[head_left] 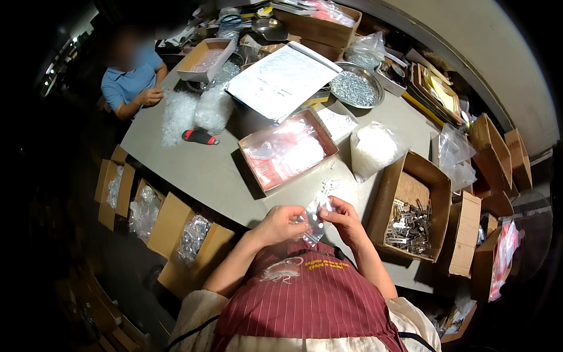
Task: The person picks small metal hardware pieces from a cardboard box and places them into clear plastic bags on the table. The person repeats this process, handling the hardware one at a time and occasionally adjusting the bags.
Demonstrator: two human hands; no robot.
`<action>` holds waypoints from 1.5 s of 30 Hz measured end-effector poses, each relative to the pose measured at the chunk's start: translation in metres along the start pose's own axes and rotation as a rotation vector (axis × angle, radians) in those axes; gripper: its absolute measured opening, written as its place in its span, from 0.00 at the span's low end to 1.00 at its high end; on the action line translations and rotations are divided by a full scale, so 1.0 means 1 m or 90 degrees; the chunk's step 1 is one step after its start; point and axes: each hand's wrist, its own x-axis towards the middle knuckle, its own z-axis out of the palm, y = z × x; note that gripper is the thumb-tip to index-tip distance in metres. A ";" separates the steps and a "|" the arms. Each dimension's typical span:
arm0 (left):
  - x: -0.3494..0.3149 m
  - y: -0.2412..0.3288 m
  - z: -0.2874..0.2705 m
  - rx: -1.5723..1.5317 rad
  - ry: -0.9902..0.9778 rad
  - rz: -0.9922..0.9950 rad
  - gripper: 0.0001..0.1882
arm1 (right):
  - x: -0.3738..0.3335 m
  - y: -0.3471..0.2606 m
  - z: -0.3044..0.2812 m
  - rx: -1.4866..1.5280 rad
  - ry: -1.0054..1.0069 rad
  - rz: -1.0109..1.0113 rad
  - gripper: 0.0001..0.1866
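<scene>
Close to my apron, at the near edge of the table, a small clear plastic bag [314, 230] with a few small white pieces in it is held between both hands. My left hand [281, 225] pinches its left side, and my right hand [341, 216] grips it near the top right with the thumb on the plastic. Just beyond my fingers lie several small loose parts [331, 184]. Past them is an open shallow box [330, 154] of flat clear bags with red print. To its right stands a clear bag of white pieces [375, 149].
At right, a cardboard box [444, 193] holds metal clips. A metal bowl [358, 88] of small shiny parts stands farther back, near papers [284, 76]. A red-and-black cutter [200, 137] lies at left. Boxes of bagged parts [193, 237] stand below the left edge. A person in blue [132, 85] works at far left.
</scene>
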 end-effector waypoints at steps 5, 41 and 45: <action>0.010 -0.015 -0.013 -0.186 0.129 0.017 0.08 | 0.003 0.003 0.000 -0.007 0.072 -0.022 0.05; 0.027 -0.024 0.039 0.336 0.266 0.226 0.15 | -0.002 0.070 -0.054 -1.249 0.133 -0.225 0.10; 0.028 -0.029 0.040 0.321 0.237 0.214 0.17 | -0.008 0.039 -0.055 -1.069 0.107 -0.294 0.10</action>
